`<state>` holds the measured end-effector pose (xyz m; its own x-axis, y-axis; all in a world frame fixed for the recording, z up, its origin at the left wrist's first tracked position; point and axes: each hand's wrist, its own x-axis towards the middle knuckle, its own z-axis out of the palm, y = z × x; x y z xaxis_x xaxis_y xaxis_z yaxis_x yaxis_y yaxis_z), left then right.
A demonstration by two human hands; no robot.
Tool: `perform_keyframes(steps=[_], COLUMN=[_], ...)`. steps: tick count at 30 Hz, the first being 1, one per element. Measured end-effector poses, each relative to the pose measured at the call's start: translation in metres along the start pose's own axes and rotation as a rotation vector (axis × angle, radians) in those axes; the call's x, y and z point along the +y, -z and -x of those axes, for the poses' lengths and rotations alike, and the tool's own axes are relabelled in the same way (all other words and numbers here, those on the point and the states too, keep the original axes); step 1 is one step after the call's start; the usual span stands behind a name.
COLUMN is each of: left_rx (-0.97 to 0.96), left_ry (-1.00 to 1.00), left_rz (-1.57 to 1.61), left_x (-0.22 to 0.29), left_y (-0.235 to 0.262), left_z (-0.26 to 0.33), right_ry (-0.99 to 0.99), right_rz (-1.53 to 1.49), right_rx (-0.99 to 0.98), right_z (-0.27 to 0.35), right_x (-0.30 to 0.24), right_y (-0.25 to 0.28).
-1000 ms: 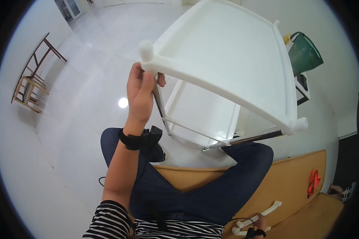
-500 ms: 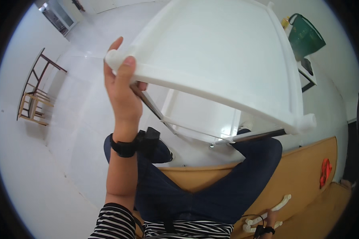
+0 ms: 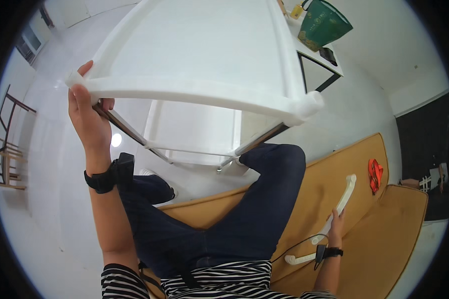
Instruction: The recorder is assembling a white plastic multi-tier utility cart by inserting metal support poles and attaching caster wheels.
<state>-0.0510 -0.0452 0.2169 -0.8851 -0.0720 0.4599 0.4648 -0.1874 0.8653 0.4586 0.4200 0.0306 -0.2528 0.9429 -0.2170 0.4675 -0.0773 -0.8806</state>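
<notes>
A white plastic shelf rack (image 3: 189,50) stands in front of my legs, its upper tray joined by metal poles to a lower tray (image 3: 194,127). My left hand (image 3: 92,119) is closed round the near left corner of the upper tray, thumb on top and fingers beneath. On the right, over the tan sofa seat, my right hand (image 3: 336,229) is closed on a long white plastic bar (image 3: 344,197) with knobbed ends. A similar white bar (image 3: 299,259) lies on the sofa beside my wrist, partly hidden by the wrist device.
The tan sofa (image 3: 309,194) spreads under me and to the right, with an orange-red cloth or strap (image 3: 374,175) on it. A table (image 3: 329,68) at the far right bears a green bag (image 3: 324,25). Wooden chairs (image 3: 10,159) stand by the left wall.
My view has swung right, so the rack appears farther left. My right hand has lifted one white bar off the sofa; my left hand keeps its hold on the tray corner.
</notes>
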Motion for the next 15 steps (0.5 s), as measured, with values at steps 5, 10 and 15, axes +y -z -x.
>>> perform_keyframes(steps=[5,10,15], left_rx=[-0.185,-0.177,-0.163], left_ry=[-0.091,-0.120,-0.128], left_rz=[0.058,0.066,0.089], left_x=[-0.014,-0.018,-0.026], left_y=[0.004,0.017,0.012], left_z=[0.002,-0.004,-0.007], right_ry=[0.256,0.538,0.747], right_rz=[-0.091,0.142,0.605], right_rx=[-0.016,0.066,0.133], right_z=[-0.031,-0.026,-0.058], right_x=[-0.055,-0.144,-0.146], right_y=[0.008,-0.017,0.013])
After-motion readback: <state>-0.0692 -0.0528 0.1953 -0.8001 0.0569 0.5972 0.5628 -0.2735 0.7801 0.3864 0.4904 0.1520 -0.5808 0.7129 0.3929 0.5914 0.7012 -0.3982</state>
